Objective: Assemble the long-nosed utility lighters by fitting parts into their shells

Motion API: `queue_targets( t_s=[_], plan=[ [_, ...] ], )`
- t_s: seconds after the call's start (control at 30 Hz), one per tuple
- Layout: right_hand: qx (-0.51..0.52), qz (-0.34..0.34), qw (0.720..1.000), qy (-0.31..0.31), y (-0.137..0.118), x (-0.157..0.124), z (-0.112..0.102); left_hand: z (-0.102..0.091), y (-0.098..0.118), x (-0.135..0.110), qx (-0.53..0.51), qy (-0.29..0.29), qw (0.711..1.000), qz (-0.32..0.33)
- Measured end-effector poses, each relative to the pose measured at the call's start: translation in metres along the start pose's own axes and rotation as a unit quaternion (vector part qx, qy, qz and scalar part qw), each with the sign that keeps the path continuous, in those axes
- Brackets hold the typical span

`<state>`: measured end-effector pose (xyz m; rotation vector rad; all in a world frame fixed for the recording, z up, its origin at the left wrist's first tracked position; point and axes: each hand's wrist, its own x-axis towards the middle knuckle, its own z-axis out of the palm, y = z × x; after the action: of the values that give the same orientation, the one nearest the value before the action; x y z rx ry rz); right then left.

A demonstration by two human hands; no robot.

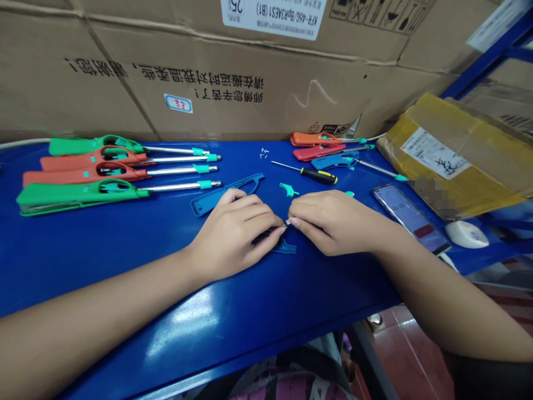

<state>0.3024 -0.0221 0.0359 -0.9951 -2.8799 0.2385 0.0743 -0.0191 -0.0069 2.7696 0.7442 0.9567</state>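
Note:
My left hand point(239, 233) and my right hand point(333, 222) meet over the front of the blue table. Between their fingertips is a small metal part point(287, 223), pinched from both sides; its exact kind is too small to tell. Beneath my left hand shows the end of a blue plastic piece point(286, 247), mostly hidden by the fingers. Just behind that hand lies an open blue lighter shell half point(208, 201). A teal trigger point(287, 190) rests behind the gap between my hands.
Several green and orange long-necked lighters point(83, 172) lie at the left. A screwdriver point(318, 175), small screws point(264, 153) and a blue lighter point(333, 160) lie further back. At right are a phone point(410, 216), a white mouse-shaped object point(466, 234) and a taped parcel point(466, 155). A big carton point(125, 111) stands behind.

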Motion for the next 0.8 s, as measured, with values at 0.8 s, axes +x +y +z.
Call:
queue_targets(
  t_s=[0.8],
  plan=[
    [0.038,0.028,0.998,0.05,-0.008,-0.002,0.005,0.001,-0.001,0.0,0.014,0.015,1.0,-0.011]
  ],
)
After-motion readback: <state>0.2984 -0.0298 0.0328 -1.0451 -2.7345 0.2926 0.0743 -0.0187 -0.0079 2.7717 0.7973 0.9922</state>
